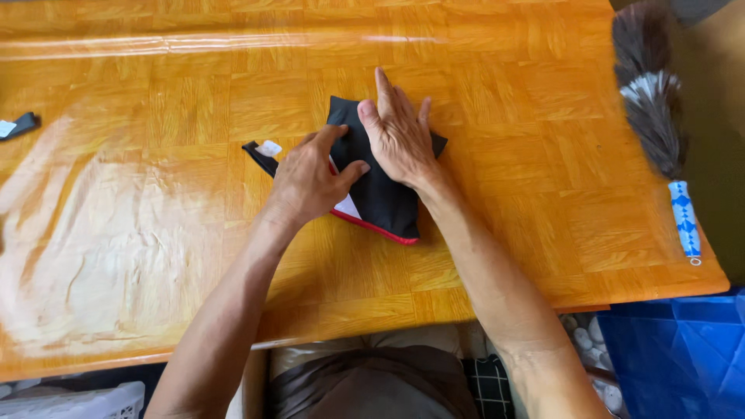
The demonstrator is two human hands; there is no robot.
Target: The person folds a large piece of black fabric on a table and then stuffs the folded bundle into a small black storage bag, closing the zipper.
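Note:
A folded black cloth (380,198) with a red trimmed edge and a white patch lies in the middle of the orange wood-pattern table (155,101). My right hand (397,138) lies flat on top of it, fingers stretched away from me, pressing it down. My left hand (306,180) is at the cloth's left side, fingers curled and pinching its edge, thumb pointing toward the right hand. A black strap with a small white tag (268,148) sticks out to the left from under my left hand.
A feather duster (650,101) with a blue-and-white handle lies along the table's right edge. A small black item with a white tag (17,126) sits at the far left. Blue sheeting (683,349) lies on the floor at lower right, a white basket (77,402) at lower left.

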